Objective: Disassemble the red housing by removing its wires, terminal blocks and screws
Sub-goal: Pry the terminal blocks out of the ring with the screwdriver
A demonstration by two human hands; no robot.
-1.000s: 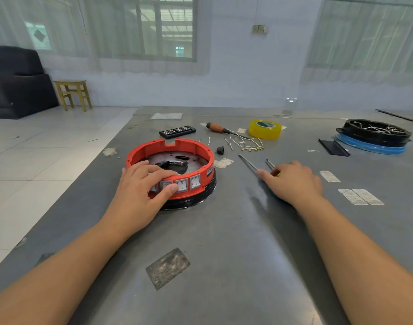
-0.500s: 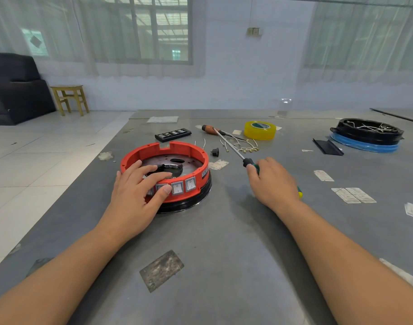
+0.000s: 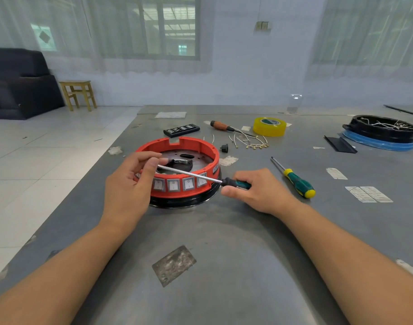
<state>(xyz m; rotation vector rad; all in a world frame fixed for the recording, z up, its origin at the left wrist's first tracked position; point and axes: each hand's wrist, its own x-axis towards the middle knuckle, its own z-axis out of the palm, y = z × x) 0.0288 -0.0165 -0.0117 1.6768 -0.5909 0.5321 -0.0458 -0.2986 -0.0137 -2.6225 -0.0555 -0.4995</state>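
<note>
Fingers (image 3: 151, 163) of the left hand (image 3: 128, 184) pinch the tip of a long screwdriver (image 3: 200, 178), thumb and forefinger closed on its shaft just over the near rim of the red housing (image 3: 189, 191). That housing sits on the grey surface (image 3: 224, 254), its row of switches facing the person. Crossing the housing's front, the shaft runs rightward to the handle, gripped by the right hand (image 3: 259, 191) beside the housing. Farther right lies a second screwdriver (image 3: 297, 181).
</note>
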